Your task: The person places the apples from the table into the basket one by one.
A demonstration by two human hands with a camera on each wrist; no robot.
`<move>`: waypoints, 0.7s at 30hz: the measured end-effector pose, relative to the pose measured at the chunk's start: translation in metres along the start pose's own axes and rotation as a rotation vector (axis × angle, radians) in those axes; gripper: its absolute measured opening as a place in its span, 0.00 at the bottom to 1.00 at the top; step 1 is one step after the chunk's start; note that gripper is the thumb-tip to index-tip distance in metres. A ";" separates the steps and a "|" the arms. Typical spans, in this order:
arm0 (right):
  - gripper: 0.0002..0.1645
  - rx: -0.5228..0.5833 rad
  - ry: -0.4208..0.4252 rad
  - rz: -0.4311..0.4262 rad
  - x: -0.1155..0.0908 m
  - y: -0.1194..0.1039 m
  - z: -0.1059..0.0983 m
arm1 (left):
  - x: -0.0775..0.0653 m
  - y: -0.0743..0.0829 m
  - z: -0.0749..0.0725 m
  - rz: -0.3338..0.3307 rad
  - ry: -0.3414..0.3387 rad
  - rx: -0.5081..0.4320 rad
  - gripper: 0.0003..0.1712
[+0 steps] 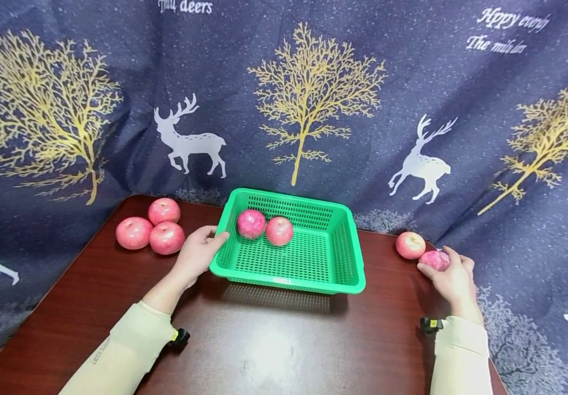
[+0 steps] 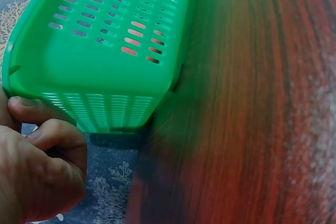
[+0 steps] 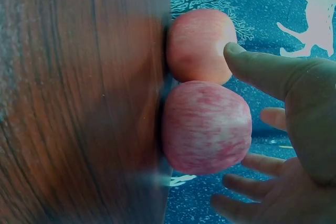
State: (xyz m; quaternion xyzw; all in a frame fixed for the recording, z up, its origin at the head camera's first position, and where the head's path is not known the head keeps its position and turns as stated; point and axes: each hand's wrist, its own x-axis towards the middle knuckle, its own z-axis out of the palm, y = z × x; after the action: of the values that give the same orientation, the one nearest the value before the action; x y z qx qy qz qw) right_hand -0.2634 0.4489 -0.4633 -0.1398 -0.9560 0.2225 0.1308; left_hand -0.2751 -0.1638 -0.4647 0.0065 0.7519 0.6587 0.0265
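Note:
A green plastic basket (image 1: 323,286) stands at the middle back of the table with two apples inside, a darker red apple (image 1: 251,224) and a paler apple (image 1: 279,231). My left hand (image 1: 196,257) pinches the basket's left rim, thumb on top and fingers curled beneath. At the right, my right hand (image 1: 455,278) is around a streaky red apple (image 3: 207,128), thumb on one side and fingers on the other. Those fingers look spread and loose in the right wrist view; firm contact is not visible. Touching that apple is a yellowish-red apple (image 3: 201,45), partly behind my thumb.
Three more apples sit together at the back left: a rear apple (image 1: 164,210), an outer apple (image 1: 134,233) and a front apple (image 1: 167,238). The brown wooden table (image 1: 264,351) meets a dark blue cloth (image 1: 333,159) with deer and trees behind it.

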 end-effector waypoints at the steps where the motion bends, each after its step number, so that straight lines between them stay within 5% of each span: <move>1: 0.58 -0.003 0.001 -0.003 0.000 -0.001 0.001 | 0.000 0.000 0.000 0.001 0.000 -0.005 0.27; 21: 0.54 -0.028 -0.005 -0.047 0.001 0.006 0.014 | 0.001 -0.001 0.000 0.002 -0.004 -0.010 0.26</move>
State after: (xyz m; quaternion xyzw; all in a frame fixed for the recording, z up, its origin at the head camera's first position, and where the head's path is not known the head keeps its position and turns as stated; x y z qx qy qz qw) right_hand -0.2673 0.4487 -0.4776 -0.1185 -0.9623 0.2061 0.1319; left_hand -0.2757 -0.1641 -0.4654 0.0087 0.7485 0.6625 0.0275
